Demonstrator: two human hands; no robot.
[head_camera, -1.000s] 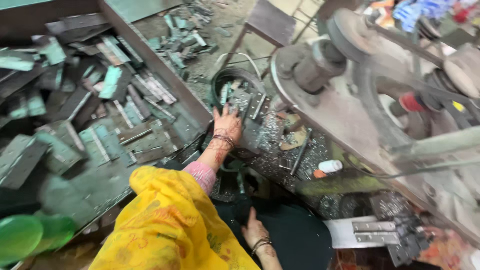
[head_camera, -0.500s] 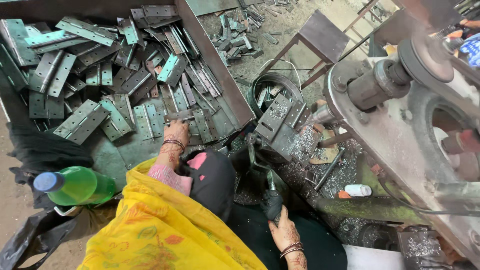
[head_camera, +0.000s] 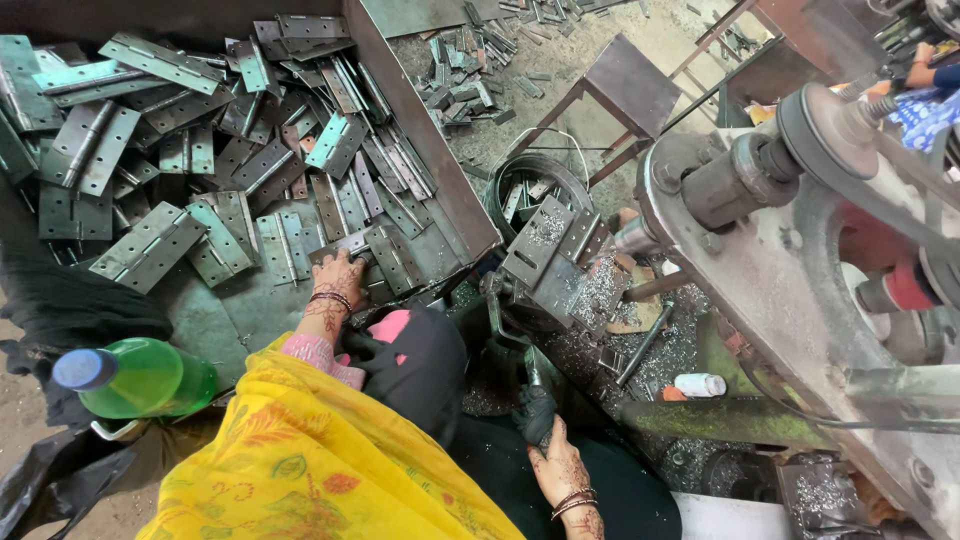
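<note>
At far left, a green plastic bottle with a blue cap (head_camera: 140, 377) is lying on its side beside dark cloth. Above it, a large rust-brown metal tray (head_camera: 425, 150) is holding a heap of grey-green steel butt hinges (head_camera: 150, 245), most lying flat and overlapping one another. The person's left hand (head_camera: 338, 280), wearing dark bangles at the wrist, is resting at the near edge of this heap with its fingers spread apart, pressing down on a folded grey steel hinge (head_camera: 355, 243); it is touching the hinge rather than clamping it. A yellow patterned garment (head_camera: 300, 460) is covering the left arm below.

Right of the tray, a grey steel hinge plate dusted with metal filings (head_camera: 548, 255) is sitting tilted on the machine's work area, in front of a round dark metal bin (head_camera: 525, 180) holding more hinges. Below it, the right hand (head_camera: 560, 470) is closing around the dark padded grip of a metal lever (head_camera: 535, 410), fingers together on it. A small white cylinder (head_camera: 698, 384) is lying among the filings nearby. At far right, a grey machine with a belt pulley and shaft (head_camera: 800, 150) is filling the view.
</note>
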